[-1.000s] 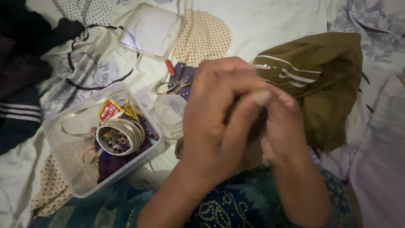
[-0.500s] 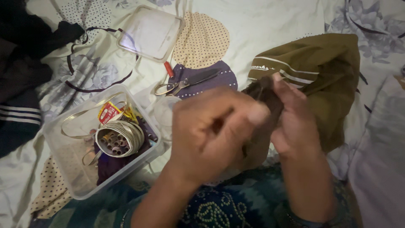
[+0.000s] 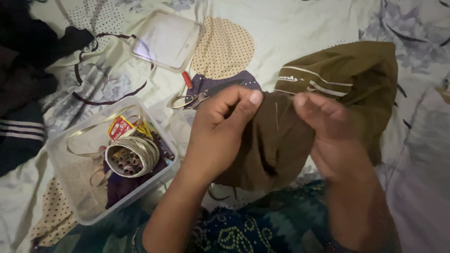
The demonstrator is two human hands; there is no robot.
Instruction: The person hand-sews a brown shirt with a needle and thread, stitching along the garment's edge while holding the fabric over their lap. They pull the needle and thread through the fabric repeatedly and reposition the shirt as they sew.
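Whereas half a second back both hands were bunched close over a wad of fabric, the left hand and right hand now sit apart with the olive-brown garment stretched flat between them, so the work area of the cloth is opened up and readable as a panel rather than a crumple. Left hand is closed, thumb and forefinger pinching the garment's upper edge; right hand is closed too, fingertips gripping the opposite part of the same edge, rest of the garment trailing off right over the floral bedsheet. A thin pale line, likely a needle, stands upright in the cloth between the hands; too fine to confirm, no thread visible. Scissors with a red-handled tool just above them are half hidden behind the left hand, as is the small clear cup. Clear plastic box on the left holds a bundle of thread spools wrapped in pale tape plus a red packet; its lid lies apart, further up the bed. Dark striped clothing is cut off at the left edge. Low light and motion blur on the right wrist; lower frame is only the person's patterned lap
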